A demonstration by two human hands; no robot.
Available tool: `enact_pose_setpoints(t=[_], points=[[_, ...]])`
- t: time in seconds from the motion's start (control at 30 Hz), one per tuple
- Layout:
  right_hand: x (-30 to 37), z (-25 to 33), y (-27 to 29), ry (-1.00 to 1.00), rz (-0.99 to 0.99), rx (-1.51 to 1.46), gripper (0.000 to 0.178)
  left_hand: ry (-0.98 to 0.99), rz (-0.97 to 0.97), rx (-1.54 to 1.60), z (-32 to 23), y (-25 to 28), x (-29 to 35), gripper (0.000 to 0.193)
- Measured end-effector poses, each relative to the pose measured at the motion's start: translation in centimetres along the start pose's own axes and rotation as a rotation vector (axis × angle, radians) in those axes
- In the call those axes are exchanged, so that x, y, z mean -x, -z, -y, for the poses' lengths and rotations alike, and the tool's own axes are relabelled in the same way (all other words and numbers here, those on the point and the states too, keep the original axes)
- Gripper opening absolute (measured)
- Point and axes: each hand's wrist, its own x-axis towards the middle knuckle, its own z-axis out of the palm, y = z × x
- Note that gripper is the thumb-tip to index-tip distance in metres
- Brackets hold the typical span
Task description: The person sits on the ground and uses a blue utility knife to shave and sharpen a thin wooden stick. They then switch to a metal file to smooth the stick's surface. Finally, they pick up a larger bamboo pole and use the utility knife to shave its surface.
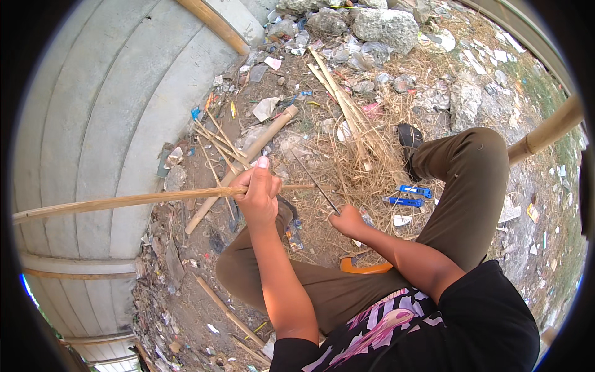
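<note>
My left hand (259, 192) is closed around a long, pale bamboo strip (130, 200), thumb on top. The strip reaches out to the left across the wall, and a short end pokes past my fist to the right. In my right hand (348, 222) is a knife (315, 181) with a thin, dark blade, pointing up and to the left. Its tip lies just beyond the strip's short end; whether they touch I cannot tell. My fingers hide the knife's handle.
A thick bamboo pole (263, 136) lies beyond my left hand, beside thin sticks (217, 149). Split bamboo slats (347, 108) rest on shavings (378, 149). Two blue tools (414, 191) lie by my right leg, an orange handle (365, 266) between my legs. A grey wall (93, 124) stands left.
</note>
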Motion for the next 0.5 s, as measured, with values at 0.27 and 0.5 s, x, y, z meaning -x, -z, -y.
enact_pose_setpoints(t=[0.27, 0.5], points=[[1.5, 1.6, 0.8, 0.054, 0.054, -0.096, 0.036, 0.038, -0.022, 0.066, 0.5, 0.6, 1.2, 0.051], [3.3, 3.8, 0.4, 0.228, -0.02, -0.23, 0.033, -0.002, -0.11, 0.04, 0.7, 0.3, 0.7, 0.052]])
